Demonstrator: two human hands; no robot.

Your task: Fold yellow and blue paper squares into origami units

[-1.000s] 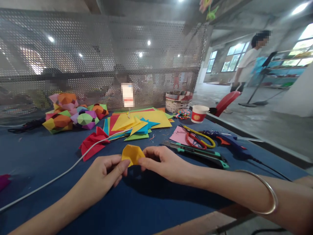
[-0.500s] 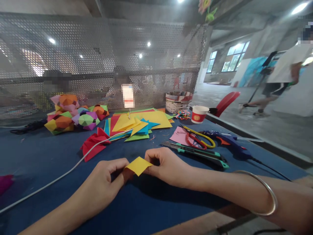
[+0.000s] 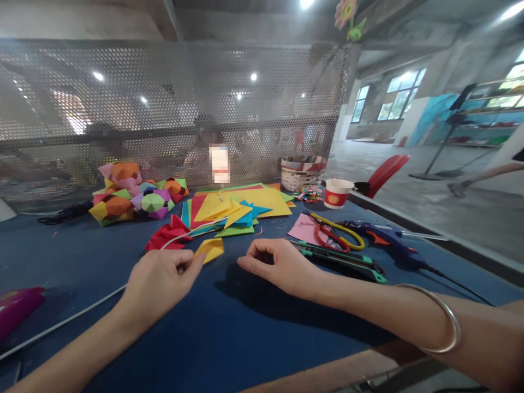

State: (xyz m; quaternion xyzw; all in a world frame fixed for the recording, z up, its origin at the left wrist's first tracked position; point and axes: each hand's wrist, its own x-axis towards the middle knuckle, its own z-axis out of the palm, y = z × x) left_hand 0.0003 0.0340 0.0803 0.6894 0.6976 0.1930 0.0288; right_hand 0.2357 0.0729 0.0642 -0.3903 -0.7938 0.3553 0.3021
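Note:
My left hand pinches a small folded piece of yellow paper between thumb and fingers, just above the table. A hand's width to its right, my right hand is curled, thumb and fingertips together with nothing visible in them; a bangle circles that forearm. Behind the left hand lie folded red paper pieces. A stack of coloured paper sheets lies beyond both hands, with loose yellow and blue folded pieces on top. Nearest my right hand is a green-and-black utility knife.
Scissors rest on pink paper beside a blue glue gun. A paper cup and a woven basket stand behind. Folded paper balls are piled at the back left. A white cable crosses the table; perforated metal panel behind.
My hands have parted: the left moved left with the yellow paper, now turned, while the right let go of it. The walking person has almost left the view at right.

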